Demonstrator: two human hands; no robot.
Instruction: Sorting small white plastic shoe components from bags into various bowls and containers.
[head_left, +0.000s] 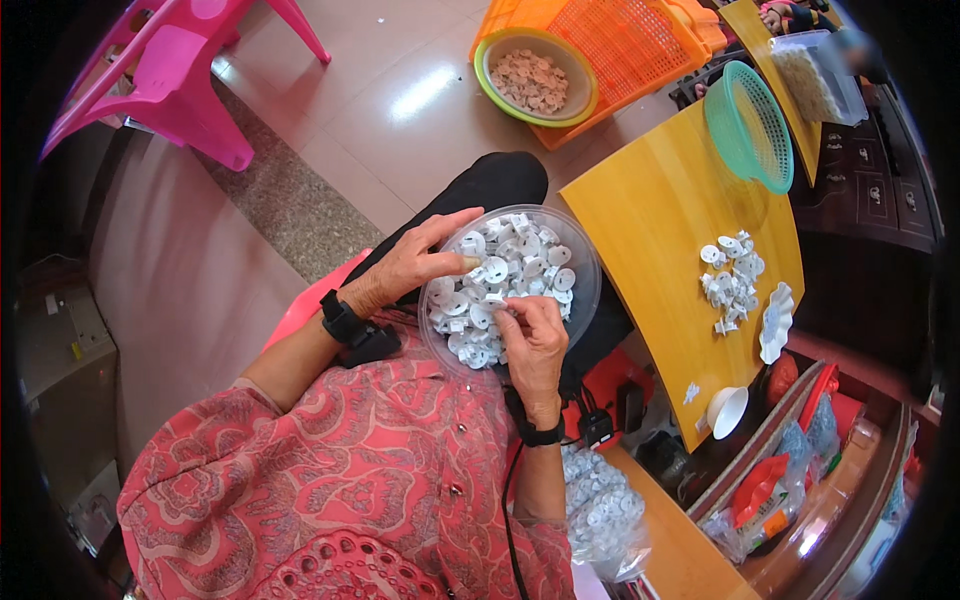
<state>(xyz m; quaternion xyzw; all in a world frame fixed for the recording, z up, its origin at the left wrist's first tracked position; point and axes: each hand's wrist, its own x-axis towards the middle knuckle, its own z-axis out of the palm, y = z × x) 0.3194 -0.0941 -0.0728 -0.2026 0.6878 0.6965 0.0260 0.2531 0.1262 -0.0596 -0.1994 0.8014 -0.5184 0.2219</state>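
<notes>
A clear round plastic bowl (590,280) full of small white plastic discs with stems rests on my lap. Across its upper left rim lies my left hand (418,262), fingers stretched and spread, the thumb tip by the discs. My right hand (537,345) is over the near right part of the bowl, thumb and fingertips pinched on a small white disc piece (494,301). Its far side is hidden by the fingers. Both wrists wear black bands.
At right, a yellow table (640,210) bears a pile of white pieces (733,280), a green basket (745,125) and a white cup (727,412). Beyond stand an orange crate (640,60) and a tub of pieces (530,82). A bag of discs (603,510) sits nearby; a pink chair (185,85) stands left.
</notes>
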